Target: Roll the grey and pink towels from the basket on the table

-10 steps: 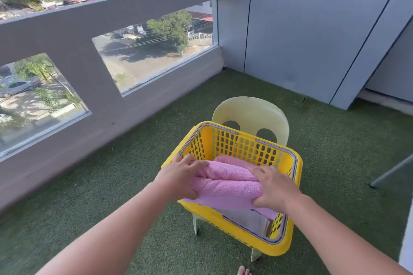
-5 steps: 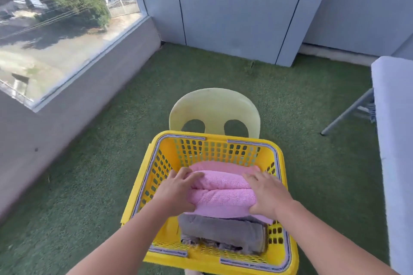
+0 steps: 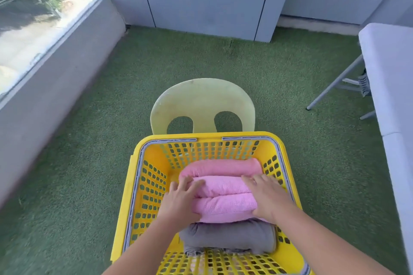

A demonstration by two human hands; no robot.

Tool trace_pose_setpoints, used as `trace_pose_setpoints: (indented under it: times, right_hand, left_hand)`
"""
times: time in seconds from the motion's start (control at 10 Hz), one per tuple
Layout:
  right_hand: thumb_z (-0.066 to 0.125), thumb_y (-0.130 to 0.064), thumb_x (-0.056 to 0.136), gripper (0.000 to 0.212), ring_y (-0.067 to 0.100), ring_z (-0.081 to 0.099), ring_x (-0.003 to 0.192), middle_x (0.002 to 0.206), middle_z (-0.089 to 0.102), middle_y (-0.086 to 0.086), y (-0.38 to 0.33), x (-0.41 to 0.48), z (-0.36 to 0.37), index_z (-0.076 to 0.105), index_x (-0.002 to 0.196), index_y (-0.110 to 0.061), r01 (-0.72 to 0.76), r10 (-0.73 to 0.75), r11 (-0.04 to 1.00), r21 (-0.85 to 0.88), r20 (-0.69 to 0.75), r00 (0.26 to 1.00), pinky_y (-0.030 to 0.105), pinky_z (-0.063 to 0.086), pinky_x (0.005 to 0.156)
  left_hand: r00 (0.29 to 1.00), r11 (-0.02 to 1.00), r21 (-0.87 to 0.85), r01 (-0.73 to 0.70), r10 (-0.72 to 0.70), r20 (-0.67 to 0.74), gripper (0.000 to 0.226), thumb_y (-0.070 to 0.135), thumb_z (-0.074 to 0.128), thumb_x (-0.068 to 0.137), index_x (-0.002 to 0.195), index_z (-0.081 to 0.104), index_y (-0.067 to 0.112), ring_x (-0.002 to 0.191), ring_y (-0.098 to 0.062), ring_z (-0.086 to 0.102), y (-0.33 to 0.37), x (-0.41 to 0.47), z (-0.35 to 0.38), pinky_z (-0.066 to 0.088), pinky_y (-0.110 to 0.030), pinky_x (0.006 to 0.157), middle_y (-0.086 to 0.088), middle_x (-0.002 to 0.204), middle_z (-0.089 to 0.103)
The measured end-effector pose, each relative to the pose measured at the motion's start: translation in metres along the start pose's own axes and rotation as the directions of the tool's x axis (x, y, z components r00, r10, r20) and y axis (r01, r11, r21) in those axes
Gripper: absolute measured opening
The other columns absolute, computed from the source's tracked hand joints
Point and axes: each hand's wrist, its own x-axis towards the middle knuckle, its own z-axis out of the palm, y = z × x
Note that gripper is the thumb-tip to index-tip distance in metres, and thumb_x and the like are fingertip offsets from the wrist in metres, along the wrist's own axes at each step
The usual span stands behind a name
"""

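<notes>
While it sits before the chair backrest (image 3: 201, 98), basket (image 3: 209, 136): yellow, holding both towels.
pink towel (image 3: 223, 198): folded, atop grey towel (image 3: 228, 236).
left hand (image 3: 178, 203): curled round pink towel's left end.
right hand (image 3: 268, 198): clasping right end.

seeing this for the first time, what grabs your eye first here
The bright yellow basket low in the middle stands out against the green turf, with a pale chair back just behind it. Inside it, the left hand and right hand grip the ends of a folded pink towel lying over a grey towel. A white table runs along the right edge.
</notes>
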Motion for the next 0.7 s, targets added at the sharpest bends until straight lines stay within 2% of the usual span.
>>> trace_pose_setpoints:
  times: [0.3, 0.6, 0.7]
  right_hand:
    - [0.078, -0.059, 0.063, 0.121, 0.029, 0.031, 0.136, 0.147, 0.034, 0.006, 0.001, 0.028, 0.050, 0.007, 0.155, -0.024, -0.038, 0.038, 0.999, 0.006, 0.002, 0.999, 0.048, 0.019, 0.117]
    - [0.077, -0.058, 0.066, 0.121, 0.030, 0.027, 0.139, 0.150, 0.031, 0.007, -0.002, 0.006, 0.021, 0.004, 0.155, -0.021, -0.026, 0.026, 0.999, 0.038, -0.004, 1.000, 0.046, 0.018, 0.120]
    - [0.079, -0.052, 0.068, 0.116, 0.027, 0.028, 0.139, 0.149, 0.031, 0.006, -0.001, -0.009, -0.001, 0.008, 0.155, -0.022, -0.037, 0.039, 0.994, 0.107, -0.017, 0.999, 0.041, 0.028, 0.116]
  left_hand:
    - [0.998, 0.997, 0.035, 0.067, -0.067, 0.005, 0.107, 0.045, 0.078, 0.063, 0.145, 0.009, 0.053, 0.126, -0.030, 0.033, 0.000, 0.016, 0.039, 0.048, -0.046, 0.097, 0.004, 0.153, 0.017]
    - [0.997, 0.995, 0.070, 0.066, -0.068, 0.033, 0.104, 0.056, 0.075, 0.065, 0.146, 0.011, 0.050, 0.134, -0.030, 0.030, 0.012, 0.005, 0.012, 0.041, -0.049, 0.106, 0.003, 0.154, 0.020]
    - [0.996, 0.996, 0.046, 0.080, -0.079, -0.028, 0.096, 0.059, 0.075, 0.072, 0.149, 0.019, 0.046, 0.137, -0.024, 0.029, 0.022, -0.006, -0.012, 0.037, -0.046, 0.110, 0.007, 0.153, 0.025]
